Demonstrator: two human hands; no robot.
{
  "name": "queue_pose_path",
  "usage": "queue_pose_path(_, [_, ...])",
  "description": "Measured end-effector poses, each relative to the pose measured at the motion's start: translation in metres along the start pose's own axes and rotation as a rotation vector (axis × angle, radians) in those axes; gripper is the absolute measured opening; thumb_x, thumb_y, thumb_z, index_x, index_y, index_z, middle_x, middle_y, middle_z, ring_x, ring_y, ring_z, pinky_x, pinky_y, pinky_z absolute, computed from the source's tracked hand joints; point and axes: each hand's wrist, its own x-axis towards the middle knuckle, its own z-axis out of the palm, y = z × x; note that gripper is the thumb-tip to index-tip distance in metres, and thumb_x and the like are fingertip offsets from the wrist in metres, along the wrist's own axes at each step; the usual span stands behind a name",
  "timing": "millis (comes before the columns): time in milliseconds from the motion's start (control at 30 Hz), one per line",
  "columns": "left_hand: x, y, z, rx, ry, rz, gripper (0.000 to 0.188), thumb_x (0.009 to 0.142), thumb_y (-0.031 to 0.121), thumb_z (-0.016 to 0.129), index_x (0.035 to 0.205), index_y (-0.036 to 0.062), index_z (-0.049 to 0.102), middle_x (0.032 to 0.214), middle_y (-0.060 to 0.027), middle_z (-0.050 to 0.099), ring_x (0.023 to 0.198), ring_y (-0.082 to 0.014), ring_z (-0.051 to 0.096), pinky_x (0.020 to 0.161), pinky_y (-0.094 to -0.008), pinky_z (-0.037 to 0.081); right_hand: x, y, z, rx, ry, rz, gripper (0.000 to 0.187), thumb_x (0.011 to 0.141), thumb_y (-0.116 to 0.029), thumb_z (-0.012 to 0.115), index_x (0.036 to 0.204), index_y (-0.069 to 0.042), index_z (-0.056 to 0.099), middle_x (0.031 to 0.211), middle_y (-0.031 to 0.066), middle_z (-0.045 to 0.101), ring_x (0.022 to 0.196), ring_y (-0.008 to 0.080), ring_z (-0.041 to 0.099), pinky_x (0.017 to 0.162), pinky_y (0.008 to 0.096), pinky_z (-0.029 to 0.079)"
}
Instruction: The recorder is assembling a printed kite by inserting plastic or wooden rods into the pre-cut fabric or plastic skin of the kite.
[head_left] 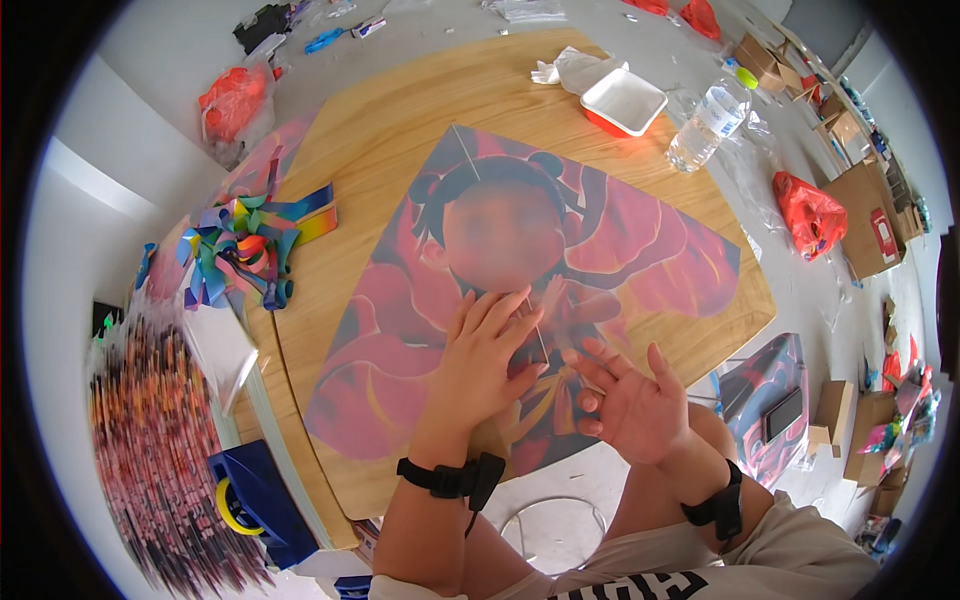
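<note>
A large printed sheet point(660, 230), shaped like a kite and showing a cartoon figure in reds and purples, lies across the wooden table. My left hand point(482, 350) rests on its lower middle, fingers spread. Beside those fingertips a thin pale rod point(538, 325) shows against the print. Another thin light line runs down from the sheet's top corner. To the right of the rod, my right hand point(640, 410) is turned palm up over the lower edge. Its thumb and forefinger are apart, the other fingers loosely bent, and nothing shows in it.
Multicoloured ribbons point(250, 245) lie heaped at the table's left. Below them stands a thick stack of printed sheets point(160, 450), near a blue tape dispenser point(265, 505). A white-and-red tray point(625, 100) and a water bottle point(708, 125) stand at the far right. A phone point(783, 413) lies at right.
</note>
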Motion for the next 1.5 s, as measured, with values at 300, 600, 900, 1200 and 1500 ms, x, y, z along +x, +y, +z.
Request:
queue_pose_path(300, [-0.001, 0.007, 0.002, 0.007, 0.040, -0.044, 0.071, 0.078, 0.023, 0.086, 0.143, 0.0107, 0.061, 0.154, -0.0074, 0.055, 0.150, -0.0333, 0.044, 0.125, -0.0579, 0.030, 0.000, 0.002, 0.003, 0.022, 0.007, 0.000, 0.075, 0.109, -0.068, 0.032, 0.159, -0.014, 0.044, 0.156, 0.0078, 0.053, 0.101, 0.0237, 0.056, 0.084, 0.0409, 0.043])
queue_pose_path(600, [0.001, 0.010, 0.004, 0.010, 0.047, -0.051, 0.051, 0.079, 0.023, 0.086, 0.123, 0.0120, 0.062, 0.153, -0.0087, 0.056, 0.150, -0.0341, 0.045, 0.125, -0.0592, 0.030, 0.001, 0.002, -0.005, 0.026, -0.084, -0.006, 0.078, 0.108, -0.069, 0.032, 0.163, -0.014, 0.038, 0.159, 0.0061, 0.050, 0.107, 0.0220, 0.057, 0.088, 0.0390, 0.043])
queue_pose_path(900, [0.003, 0.014, 0.006, 0.035, 0.063, -0.059, 0.050, 0.079, 0.026, 0.085, 0.122, 0.0125, 0.063, 0.151, -0.0091, 0.058, 0.148, -0.0354, 0.047, 0.125, -0.0608, 0.030, 0.001, 0.002, 0.000, 0.064, -0.026, -0.013, 0.076, 0.109, -0.068, 0.032, 0.160, -0.013, 0.043, 0.157, 0.0088, 0.052, 0.103, 0.0244, 0.055, 0.085, 0.0412, 0.043])
queue_pose_path(1200, [0.003, 0.016, 0.008, 0.032, 0.068, -0.061, 0.054, 0.078, 0.024, 0.084, 0.127, 0.0136, 0.063, 0.152, -0.0087, 0.058, 0.149, -0.0351, 0.046, 0.124, -0.0629, 0.030, 0.002, 0.003, -0.003, 0.056, -0.093, -0.009, 0.078, 0.108, -0.069, 0.030, 0.163, -0.014, 0.038, 0.158, 0.0073, 0.049, 0.107, 0.0227, 0.056, 0.089, 0.0397, 0.043])
queue_pose_path(1500, [0.002, 0.015, 0.010, 0.036, 0.065, -0.058, 0.056, 0.080, 0.027, 0.084, 0.128, 0.0107, 0.061, 0.153, -0.0111, 0.056, 0.150, -0.0346, 0.044, 0.126, -0.0629, 0.026, 0.002, 0.004, -0.002, 0.055, -0.085, -0.008, 0.079, 0.108, -0.070, 0.029, 0.163, -0.013, 0.039, 0.156, 0.0072, 0.049, 0.107, 0.0233, 0.056, 0.089, 0.0399, 0.042])
